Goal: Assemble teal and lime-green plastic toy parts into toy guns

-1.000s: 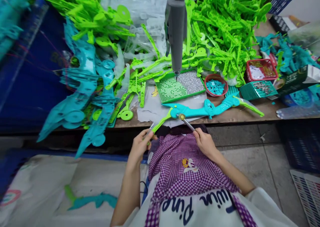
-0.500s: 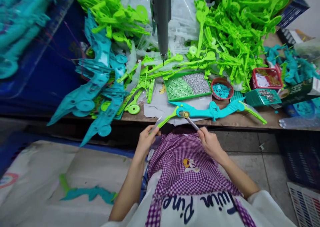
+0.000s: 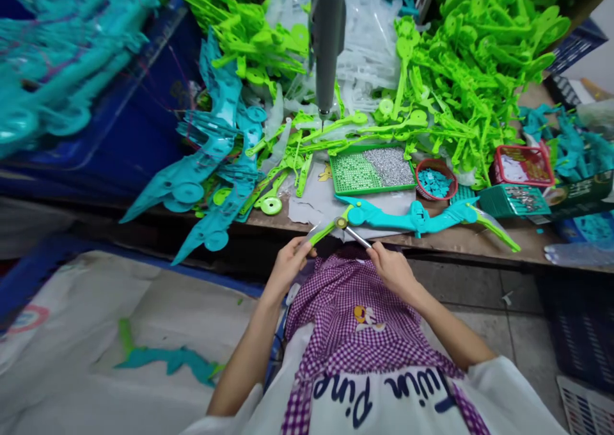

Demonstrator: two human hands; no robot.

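Across the table's front edge lies a long turquoise plastic part with a lime-green arm at each end. My left hand is closed around the end of its left green arm, which has a clear strip along it. In my right hand is the shiny metal handle of a small hammer. Its round, brass-coloured head is over the left green arm, near the turquoise joint; whether it touches cannot be made out.
Behind the part stand a green tray of small metal pieces and a red basket of turquoise bits. A grey electric screwdriver hangs above. Green parts are heaped behind; turquoise ones lie left. A similar assembly lies lower left.
The hammer head has shifted left, from the turquoise joint onto the green arm. My left hand keeps its hold. The view has turned slightly, so the table appears further right.
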